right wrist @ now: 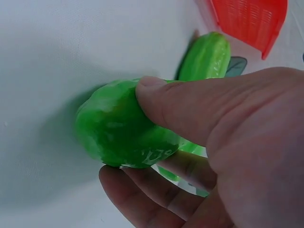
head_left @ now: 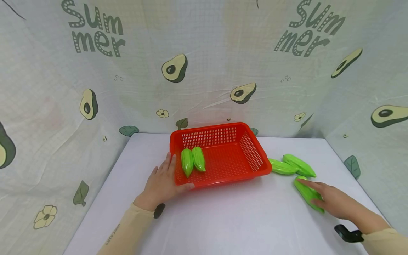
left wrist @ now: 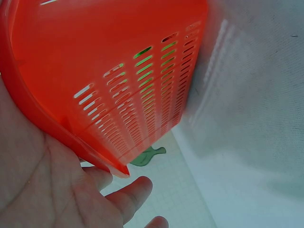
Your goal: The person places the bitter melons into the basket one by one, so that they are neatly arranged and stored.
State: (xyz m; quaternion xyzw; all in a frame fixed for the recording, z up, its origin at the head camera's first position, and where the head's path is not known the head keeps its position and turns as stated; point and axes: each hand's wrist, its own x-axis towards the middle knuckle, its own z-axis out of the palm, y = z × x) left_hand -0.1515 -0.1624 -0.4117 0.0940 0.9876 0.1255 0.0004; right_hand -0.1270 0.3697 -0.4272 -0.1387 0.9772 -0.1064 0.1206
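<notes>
Green ridged vegetable (head_left: pixel 306 194), right side of the desk (head_left: pixel 236 219), between thumb and fingers of my right hand (head_left: pixel 338 200). Grasp confirmed on the right wrist view: thumb (right wrist: pixel 166 102) on one side, fingers (right wrist: pixel 137 197) on the opposite side. Pointed end pokes out past the thumb, toward the person. Can't tell from my feeds if it's off the desk.

Just beyond those fingertips, two loose vegetables: far one (head_left: pixel 299 164) slanted against the near one (head_left: pixel 282 167), whose other end is hidden behind the basket corner.

Left hand (head_left: pixel 162 182) I log as released: fingers fairly straight, not clenched, palm against the rim of the red basket (head_left: pixel 229 159) at its left end, thumb along the near rim. Two basket vegetables, left one (head_left: pixel 187 163) and right one (head_left: pixel 199 159), lie side by side inside, just right of those left fingers.

Behind each set of fingers I see a beige sleeve, left (head_left: pixel 127 228) and right (head_left: pixel 387 242). Past all fingers, avocado-print cloth (head_left: pixel 207 39) on the walls.
</notes>
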